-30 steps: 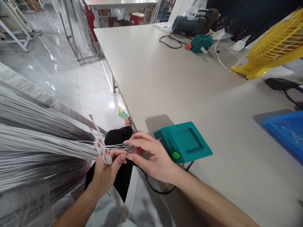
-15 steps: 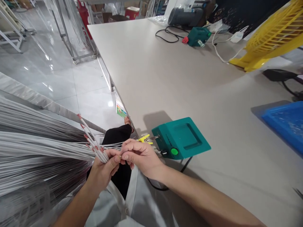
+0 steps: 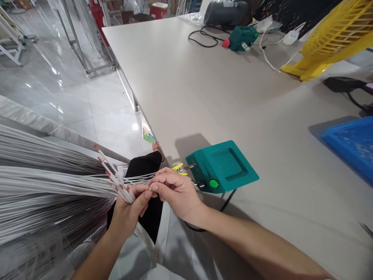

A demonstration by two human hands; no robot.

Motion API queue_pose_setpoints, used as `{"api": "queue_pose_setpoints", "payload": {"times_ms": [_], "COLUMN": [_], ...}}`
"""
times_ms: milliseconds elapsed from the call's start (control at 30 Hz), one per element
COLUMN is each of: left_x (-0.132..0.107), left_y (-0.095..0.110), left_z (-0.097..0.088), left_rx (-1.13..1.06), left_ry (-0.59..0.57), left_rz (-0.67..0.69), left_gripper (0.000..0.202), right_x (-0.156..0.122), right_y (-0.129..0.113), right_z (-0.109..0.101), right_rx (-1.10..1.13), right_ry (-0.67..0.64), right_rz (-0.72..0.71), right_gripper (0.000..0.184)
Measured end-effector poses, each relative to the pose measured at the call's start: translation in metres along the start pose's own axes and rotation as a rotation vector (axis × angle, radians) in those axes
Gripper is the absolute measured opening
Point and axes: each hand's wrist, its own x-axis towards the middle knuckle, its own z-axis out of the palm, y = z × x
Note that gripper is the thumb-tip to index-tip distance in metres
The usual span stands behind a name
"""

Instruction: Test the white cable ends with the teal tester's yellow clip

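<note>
My left hand is closed around several white wires whose red tips fan up to the left. Its thumb and index finger meet the fingertips of my right hand, which is pinched shut. Whatever tiny piece lies between the two pinches is too small to make out. Thin white strands pass from the large wire bundle to behind my right fingers. Just beyond that hand, a yellow clip sits at the metal post of a green device with a round green button.
The pale table carries a blue tray at right, a yellow fan, and a second green device with black cable near a dark motor. A wheeled metal rack stands on the floor at upper left.
The view has shifted slightly. Both hands stay fingertip to fingertip, with the right fingers a little higher and farther right. The red-tipped wires remain in my left hand.
</note>
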Motion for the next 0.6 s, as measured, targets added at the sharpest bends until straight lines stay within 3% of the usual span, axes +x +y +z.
{"api": "queue_pose_setpoints", "payload": {"times_ms": [133,300,367,433,500,600], "left_x": [-0.004,-0.006,-0.006,-0.006,-0.005,-0.004], "left_y": [-0.003,-0.001,0.000,0.000,-0.001,0.000], "left_z": [-0.002,0.005,0.007,0.006,0.002,-0.002], "left_rx": [0.155,0.222,0.281,0.308,0.274,0.225], "left_ry": [0.081,0.188,0.229,0.252,0.256,0.252], "left_rz": [0.024,0.049,0.086,0.097,0.077,0.072], "left_gripper": [0.015,0.018,0.018,0.018,0.018,0.018], "right_x": [-0.001,0.002,0.003,0.004,0.002,-0.001], "right_y": [0.001,-0.001,-0.003,-0.005,-0.007,-0.010], "right_z": [-0.003,-0.012,-0.015,-0.017,-0.018,-0.017], "right_rx": [-0.348,-1.070,-1.254,-1.327,-1.311,-1.106], "right_ry": [0.015,-0.070,-0.145,-0.214,-0.254,-0.148], "right_rz": [-0.199,-0.705,-0.818,-0.814,-0.715,-0.517], "right_gripper": [0.016,0.017,0.018,0.018,0.018,0.017]}}
